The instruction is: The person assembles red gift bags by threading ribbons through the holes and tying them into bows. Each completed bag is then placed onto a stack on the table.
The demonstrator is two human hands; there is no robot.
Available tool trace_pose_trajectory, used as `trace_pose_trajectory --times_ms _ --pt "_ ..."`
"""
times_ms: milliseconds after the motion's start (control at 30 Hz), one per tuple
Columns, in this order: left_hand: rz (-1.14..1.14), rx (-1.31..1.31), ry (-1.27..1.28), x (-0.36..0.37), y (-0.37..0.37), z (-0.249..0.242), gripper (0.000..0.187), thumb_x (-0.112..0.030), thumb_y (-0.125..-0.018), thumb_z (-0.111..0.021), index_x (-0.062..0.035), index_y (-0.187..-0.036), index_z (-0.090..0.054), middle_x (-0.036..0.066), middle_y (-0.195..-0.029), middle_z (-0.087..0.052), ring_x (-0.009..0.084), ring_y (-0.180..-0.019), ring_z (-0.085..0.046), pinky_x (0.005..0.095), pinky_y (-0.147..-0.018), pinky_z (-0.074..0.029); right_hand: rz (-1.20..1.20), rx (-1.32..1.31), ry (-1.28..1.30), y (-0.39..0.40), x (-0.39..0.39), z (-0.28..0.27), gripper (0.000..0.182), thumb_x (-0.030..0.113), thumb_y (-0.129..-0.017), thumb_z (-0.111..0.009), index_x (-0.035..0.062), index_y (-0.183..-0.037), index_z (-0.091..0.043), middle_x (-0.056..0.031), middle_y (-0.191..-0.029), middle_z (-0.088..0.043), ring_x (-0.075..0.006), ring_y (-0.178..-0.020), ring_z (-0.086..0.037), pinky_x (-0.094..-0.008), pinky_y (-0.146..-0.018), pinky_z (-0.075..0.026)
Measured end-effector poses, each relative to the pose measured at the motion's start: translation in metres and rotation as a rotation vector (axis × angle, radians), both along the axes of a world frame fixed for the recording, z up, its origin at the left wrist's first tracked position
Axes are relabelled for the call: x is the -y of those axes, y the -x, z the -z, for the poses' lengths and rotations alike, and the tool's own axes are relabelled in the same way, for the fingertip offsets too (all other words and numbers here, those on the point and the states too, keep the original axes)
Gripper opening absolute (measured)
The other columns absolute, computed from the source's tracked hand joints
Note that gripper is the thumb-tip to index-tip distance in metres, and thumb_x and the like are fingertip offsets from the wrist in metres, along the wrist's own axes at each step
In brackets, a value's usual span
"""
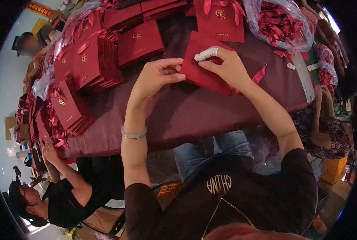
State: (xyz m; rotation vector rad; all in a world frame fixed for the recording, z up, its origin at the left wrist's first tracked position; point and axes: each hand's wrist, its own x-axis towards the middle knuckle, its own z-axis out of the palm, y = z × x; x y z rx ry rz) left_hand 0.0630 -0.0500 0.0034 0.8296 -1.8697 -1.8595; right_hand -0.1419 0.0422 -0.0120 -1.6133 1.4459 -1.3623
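A plain red paper gift bag (200, 74) is held tilted above the dark red tablecloth. My left hand (158, 76) grips its left edge, thumb in front and fingers curled at the rim. My right hand (226, 68) has a white cover on one finger. Its thumb and covered finger are closed together on the bag's upper right part; whether a ribbon end lies between them is hidden. Just right of that hand, a loose red ribbon (260, 74) lies on the cloth. Behind the held bag rests another red bag (222, 26) with gold lettering and ribbon.
Stacked red bags (92, 64) cover the table's left side and back. A clear plastic sack of red ribbons (280, 24) sits at the back right, near a silver flat device (305, 80). Other people work at both ends, one with a hand (50, 154) at the left edge.
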Motion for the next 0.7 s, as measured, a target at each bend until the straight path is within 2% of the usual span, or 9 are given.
trace_pose_trajectory --times_ms 167,300,367,500,700 --pt "0.002 -0.014 -0.054 0.002 -0.001 0.003 0.037 0.003 -0.074 -0.066 0.0023 -0.111 -0.057 0.006 -0.098 -0.061 0.0124 -0.085 -0.059 0.0249 -0.078 -0.048 -0.016 -0.059 0.029 -0.001 -0.001 -0.002 0.016 0.01 -0.077 -0.063 0.0019 -0.09 -0.065 -0.009 -0.092 -0.065 -0.0173 -0.087 -0.061 -0.0271 -0.08 -0.045" --pt "-0.011 0.022 -0.043 0.005 0.0 0.006 0.036 0.002 -0.074 -0.066 0.0023 -0.11 -0.058 0.006 -0.099 -0.062 0.0123 -0.086 -0.059 0.0245 -0.079 -0.047 -0.009 -0.018 0.009 -0.001 -0.003 -0.004 0.018 0.009 -0.077 -0.062 0.0019 -0.094 -0.064 -0.0077 -0.093 -0.065 -0.0149 -0.087 -0.061 -0.0262 -0.08 -0.046" --pt "0.028 0.023 -0.062 0.006 0.0 0.007 0.036 0.001 -0.074 -0.066 0.0028 -0.109 -0.059 0.006 -0.098 -0.062 0.0123 -0.087 -0.058 0.0241 -0.08 -0.046 0.003 0.076 -0.073 -0.001 -0.005 -0.009 0.022 0.005 -0.078 -0.062 0.001 -0.101 -0.062 -0.0053 -0.098 -0.064 -0.0108 -0.09 -0.059 -0.0233 -0.082 -0.044" --pt "0.066 -0.017 -0.081 0.012 0.0 0.018 0.034 -0.001 -0.075 -0.066 0.0037 -0.108 -0.058 0.006 -0.097 -0.062 0.0123 -0.086 -0.058 0.0246 -0.08 -0.046 -0.003 0.141 -0.031 -0.002 -0.006 -0.011 0.024 0.005 -0.079 -0.062 0.001 -0.102 -0.061 -0.0049 -0.098 -0.064 -0.0096 -0.089 -0.059 -0.0223 -0.081 -0.044" --pt "0.033 0.029 -0.097 0.01 0.002 0.018 0.026 0.0 -0.077 -0.063 0.0025 -0.102 -0.056 0.004 -0.093 -0.06 0.0117 -0.085 -0.058 0.0247 -0.08 -0.046 0.012 0.07 -0.061 -0.003 -0.005 -0.009 0.023 0.007 -0.08 -0.062 0.0011 -0.102 -0.061 -0.0048 -0.097 -0.064 -0.0105 -0.091 -0.058 -0.0237 -0.083 -0.044"
